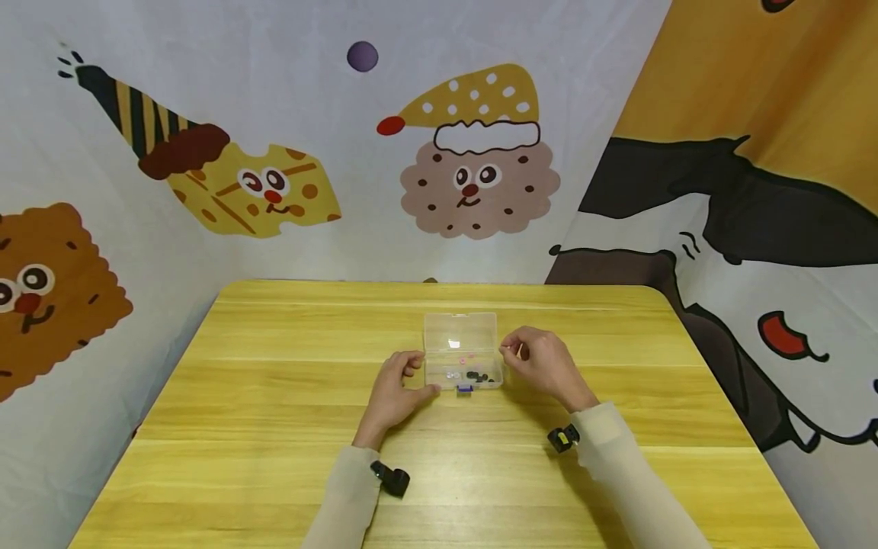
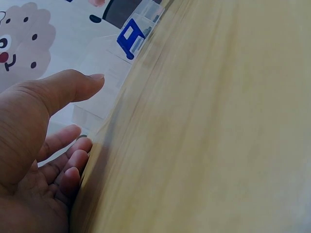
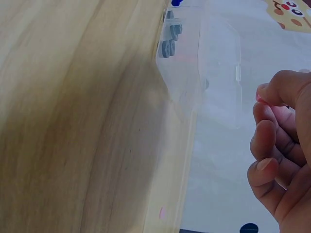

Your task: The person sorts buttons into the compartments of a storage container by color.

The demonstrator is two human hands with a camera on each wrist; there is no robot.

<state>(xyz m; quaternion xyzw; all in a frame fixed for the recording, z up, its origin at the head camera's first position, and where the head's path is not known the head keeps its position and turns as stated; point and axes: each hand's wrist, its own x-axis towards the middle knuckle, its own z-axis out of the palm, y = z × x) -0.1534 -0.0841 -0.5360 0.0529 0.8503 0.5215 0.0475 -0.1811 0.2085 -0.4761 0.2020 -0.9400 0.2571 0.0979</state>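
A clear plastic box stands on the table with its lid raised at the back and a blue latch at the front. Inside lie several dark round discs like buttons, small whitish pieces and pink ones. My left hand is at the box's left end, thumb extended near the front corner and fingers loosely bent. Beside the right end, raised off the table, my right hand pinches a tiny pink piece between thumb and forefinger, mostly hidden by the fingertips.
Another small pink piece lies on the wooden table to the right of the box. A cartoon-printed cloth hangs behind the table and at its sides. Black cameras are strapped at both wrists, over light sleeves.
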